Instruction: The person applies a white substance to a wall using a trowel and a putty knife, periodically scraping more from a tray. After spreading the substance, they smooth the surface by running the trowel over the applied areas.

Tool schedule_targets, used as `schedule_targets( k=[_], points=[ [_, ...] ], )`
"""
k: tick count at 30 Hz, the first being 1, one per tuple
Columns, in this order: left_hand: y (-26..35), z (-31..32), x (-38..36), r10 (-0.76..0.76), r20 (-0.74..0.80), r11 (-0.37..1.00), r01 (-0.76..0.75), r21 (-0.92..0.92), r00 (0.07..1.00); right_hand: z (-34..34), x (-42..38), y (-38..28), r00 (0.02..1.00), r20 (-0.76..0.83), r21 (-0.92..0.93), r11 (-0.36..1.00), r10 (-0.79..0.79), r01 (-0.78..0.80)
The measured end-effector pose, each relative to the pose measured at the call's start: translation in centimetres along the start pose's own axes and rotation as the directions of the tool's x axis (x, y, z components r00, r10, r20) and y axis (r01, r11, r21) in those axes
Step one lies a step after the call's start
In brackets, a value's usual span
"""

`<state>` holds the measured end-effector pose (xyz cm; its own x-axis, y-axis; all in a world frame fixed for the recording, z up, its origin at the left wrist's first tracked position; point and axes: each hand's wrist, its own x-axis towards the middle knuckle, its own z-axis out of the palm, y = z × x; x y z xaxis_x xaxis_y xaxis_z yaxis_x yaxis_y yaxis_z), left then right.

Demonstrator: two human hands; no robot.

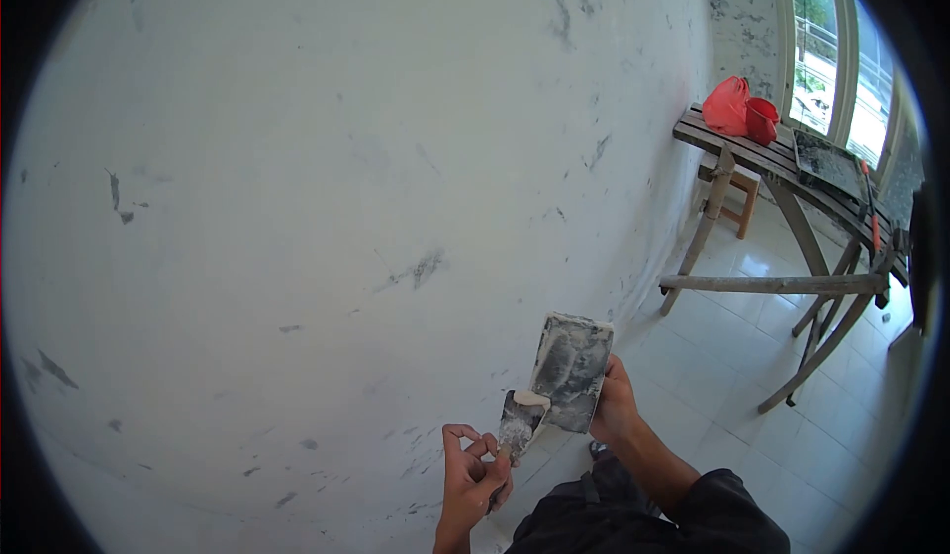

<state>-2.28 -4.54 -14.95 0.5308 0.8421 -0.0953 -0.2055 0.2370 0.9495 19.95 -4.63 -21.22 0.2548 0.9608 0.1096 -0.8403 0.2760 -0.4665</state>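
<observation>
My left hand [477, 480] is closed around the handle of a putty knife [521, 420], its index finger bent and raised. A lump of white putty [531, 400] sits along the blade's tip, which meets or overlaps the lower left of a plastering trowel [574, 366]. That trowel is a dark rectangular plate smeared with whitish putty. My right hand [617, 401] grips it from the right side; its handle is hidden behind the plate. Both tools are held in front of a white wall [257, 198] marked with grey patches and streaks.
At the right stands a wooden trestle bench [772, 284] bearing a red plastic bag [726, 106], a red bucket [761, 121], a dark board [829, 165] and an orange-handled tool [871, 208]. A small wooden stool [746, 201] is behind it on the tiled floor [732, 356]. A window [836, 59] is beyond.
</observation>
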Motion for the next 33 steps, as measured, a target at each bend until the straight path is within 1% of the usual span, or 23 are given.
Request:
schedule_targets(
  k=[5,7,12,13,14,15,16,17,18,19,20,21,22,23,24,25,26,27,28,29,30,31,33],
  points=[
    [-0.9,0.2,0.7,0.008,0.026,0.999,-0.006,-0.047,1.000,-0.2,-0.8,-0.1,0.999,-0.041,0.032,0.999,0.030,-0.028],
    [-0.9,0.3,0.9,0.000,0.034,0.998,0.002,-0.058,0.999,-0.5,-1.4,0.0,0.996,0.063,-0.038,0.997,0.069,-0.067],
    [0.0,0.3,1.8,0.073,0.035,0.990,-0.069,-0.121,0.997,-1.0,-2.7,1.1,0.985,0.119,-0.105,0.988,0.121,-0.109],
    [0.3,0.4,2.0,0.078,0.034,0.990,-0.073,-0.121,0.996,-1.2,-3.1,1.2,0.981,0.110,-0.151,0.978,0.160,-0.143],
    [0.9,0.7,2.0,0.119,-0.011,0.990,-0.119,-0.071,0.993,-1.3,-3.3,1.4,0.975,0.098,-0.195,0.964,0.200,-0.178],
    [1.2,0.9,1.9,0.162,-0.055,0.986,-0.164,-0.019,0.985,-0.9,-3.6,1.4,0.976,0.026,-0.202,0.957,0.216,-0.207],
    [1.1,1.0,1.8,0.169,-0.059,0.985,-0.170,-0.019,0.984,-0.8,-3.6,1.4,0.975,0.032,-0.204,0.956,0.220,-0.209],
    [0.8,1.2,1.7,0.295,-0.120,0.946,-0.272,0.179,0.948,-0.9,-3.6,1.3,0.953,-0.059,-0.033,0.953,0.298,-0.300],
    [0.6,1.3,1.5,0.422,-0.154,0.862,-0.342,0.375,0.894,-0.8,-3.6,1.2,0.912,-0.136,0.146,0.919,0.386,-0.367],
    [0.3,1.0,1.3,0.424,-0.157,0.861,-0.344,0.374,0.892,1.1,-3.3,0.7,0.831,-0.324,0.210,0.891,0.452,-0.402],
    [-0.2,0.5,1.3,0.476,-0.115,0.808,-0.383,0.447,0.872,0.6,-3.4,0.7,0.832,-0.322,0.207,0.891,0.452,-0.404],
    [-0.6,0.1,1.3,0.521,-0.066,0.747,-0.417,0.517,0.851,0.0,-3.6,0.7,0.884,-0.062,0.432,0.811,0.463,-0.394],
    [-1.1,-0.3,1.5,0.522,-0.065,0.745,-0.418,0.520,0.850,-0.1,-3.7,0.6,0.902,0.193,0.620,0.665,0.386,-0.417],
    [-1.6,-0.6,1.9,0.622,-0.006,0.626,-0.493,0.604,0.783,0.1,-3.7,0.5,0.903,0.194,0.621,0.664,0.384,-0.416],
    [-2.0,-0.7,2.1,0.704,0.065,0.492,-0.552,0.674,0.707,1.8,-3.6,-0.1,0.876,-0.017,0.477,0.775,0.481,-0.416],
    [-2.0,-0.5,2.2,0.701,0.067,0.492,-0.549,0.675,0.710,3.4,-3.6,-0.8,0.820,-0.242,0.311,0.842,0.519,-0.441],
    [-1.9,-0.5,2.4,0.724,0.126,0.405,-0.565,0.719,0.679,4.8,-3.7,-1.3,0.819,-0.242,0.315,0.841,0.520,-0.441],
    [-1.8,-0.5,2.7,0.741,0.188,0.310,-0.578,0.755,0.644,6.1,-3.8,-1.8,0.784,-0.283,0.302,0.827,0.553,-0.474],
    [-1.8,-0.6,3.0,0.741,0.191,0.307,-0.578,0.756,0.644,6.6,-3.8,-2.0,0.747,-0.322,0.292,0.811,0.582,-0.507],
    [-1.9,-0.8,3.3,0.758,0.263,0.204,-0.600,0.773,0.597,5.3,-3.9,-1.4,0.747,-0.321,0.295,0.811,0.583,-0.506],
    [-2.1,-1.0,3.5,0.766,0.335,0.101,-0.618,0.780,0.548,2.7,-4.1,-0.2,0.818,-0.027,0.473,0.728,0.575,-0.496],
    [-2.2,-1.4,3.7,0.764,0.337,0.102,-0.619,0.779,0.550,1.3,-4.1,0.3,0.846,0.253,0.615,0.597,0.470,-0.516],
    [-2.4,-2.5,4.2,0.741,0.435,-0.004,-0.645,0.764,0.511,0.3,-4.0,0.3,0.854,0.264,0.625,0.595,0.448,-0.505]
  ],
)
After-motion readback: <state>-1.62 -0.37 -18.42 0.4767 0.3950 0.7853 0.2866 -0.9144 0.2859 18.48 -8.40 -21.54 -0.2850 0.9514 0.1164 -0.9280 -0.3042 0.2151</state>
